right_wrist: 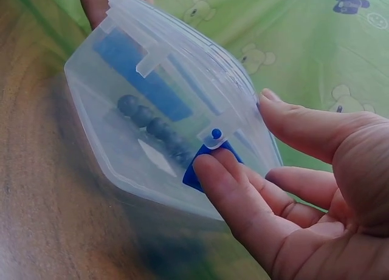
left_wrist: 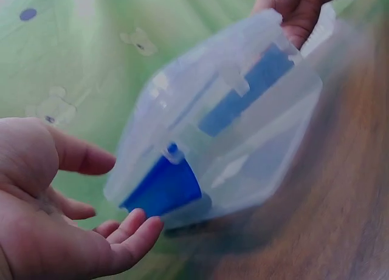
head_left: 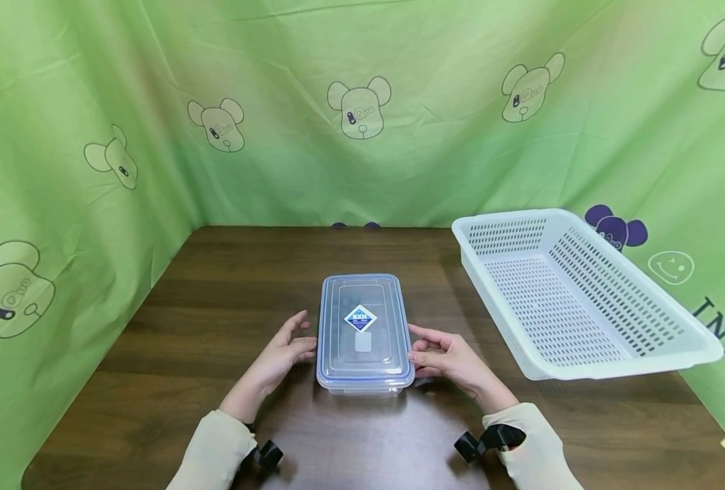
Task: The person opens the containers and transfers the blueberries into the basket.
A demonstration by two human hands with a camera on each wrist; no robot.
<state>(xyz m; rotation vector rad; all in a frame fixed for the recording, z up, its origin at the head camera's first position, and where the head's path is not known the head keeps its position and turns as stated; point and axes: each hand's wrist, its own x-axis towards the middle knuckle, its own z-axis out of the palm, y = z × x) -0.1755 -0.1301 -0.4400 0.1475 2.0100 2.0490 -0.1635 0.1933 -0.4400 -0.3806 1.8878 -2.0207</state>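
Observation:
A clear plastic food container [head_left: 363, 333] with a blue-edged lid lies on the brown table, a diamond-shaped label on top. My right hand [head_left: 444, 354] is at its right side. In the right wrist view, its fingertips are on a blue latch [right_wrist: 193, 170] and the thumb is at the lid's edge. My left hand [head_left: 285, 354] is beside the left side, fingers spread and loosely bent, close to another blue latch [left_wrist: 164, 186] that stands out at an angle. Several dark round things [right_wrist: 158, 131] show through the container's wall.
A white perforated basket [head_left: 583, 306] stands on the right of the table. Behind the table hangs a green cloth [head_left: 288, 184] with bear prints, which also runs along both sides. A black wrist mount [head_left: 487, 442] sits at the right cuff.

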